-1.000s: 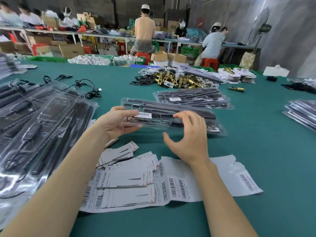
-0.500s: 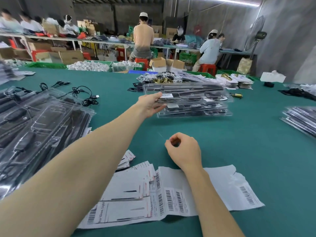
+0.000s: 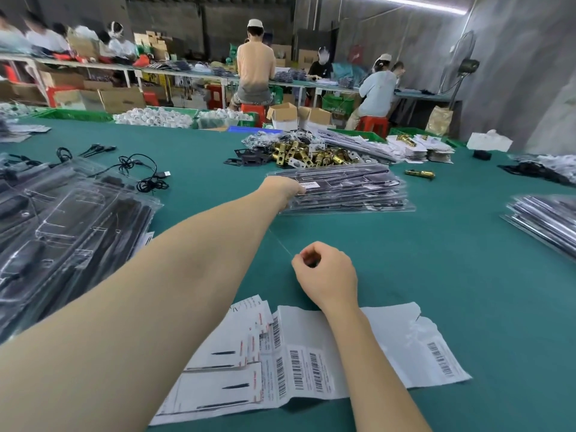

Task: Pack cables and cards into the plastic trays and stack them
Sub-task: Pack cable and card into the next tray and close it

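A stack of clear plastic trays packed with black cables and barcode cards lies on the green table, ahead of me. My left hand reaches out to the stack's left end and grips the top tray, thumb beside its barcode label. My right hand hovers nearer to me, above the cloth, with its fingers curled in and nothing visible in them. White barcode cards lie spread out in front of me, partly under my arms.
Overlapping clear trays with black parts cover the left side. Loose black cables lie behind them. Brass hardware is heaped beyond the stack. Another tray stack sits at the right edge. People work at benches behind.
Both hands held a packed tray near me; my left hand carried it forward and set it on the stack. My right hand let go, drew back and curled.
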